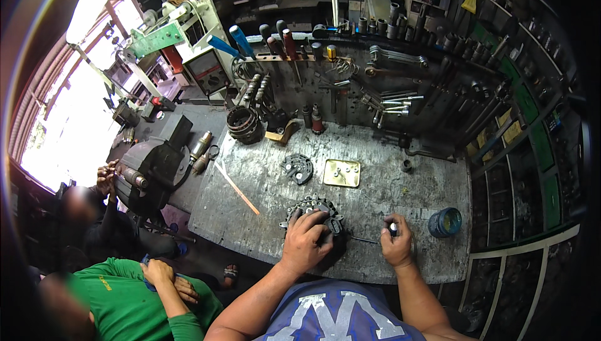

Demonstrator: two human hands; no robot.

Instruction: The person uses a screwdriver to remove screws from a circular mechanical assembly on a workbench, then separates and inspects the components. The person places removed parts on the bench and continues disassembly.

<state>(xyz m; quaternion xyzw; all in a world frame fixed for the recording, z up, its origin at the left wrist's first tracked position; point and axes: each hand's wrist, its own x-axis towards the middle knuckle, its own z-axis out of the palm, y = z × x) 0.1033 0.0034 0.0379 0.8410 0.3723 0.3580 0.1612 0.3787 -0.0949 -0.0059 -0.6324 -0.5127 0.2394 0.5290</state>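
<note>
The alternator housing (318, 204) lies on the workbench (250, 228) directly under and just beyond the left hand (305, 245), whose half-curled fingers rest on its near side, though whether they grip it I cannot tell. To its right, the right hand (399, 244) is closed around a screwdriver (393, 229), shaft pointing left toward the housing.

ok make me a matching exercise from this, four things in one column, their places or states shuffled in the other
1. left hand
2. right hand
3. yellowish tray
4. blue jar

A. near the bench's right edge
B. on a round metal part
C. small parts inside
D. holding a thin-shafted tool

Pairs: 1-B, 2-D, 3-C, 4-A
</note>
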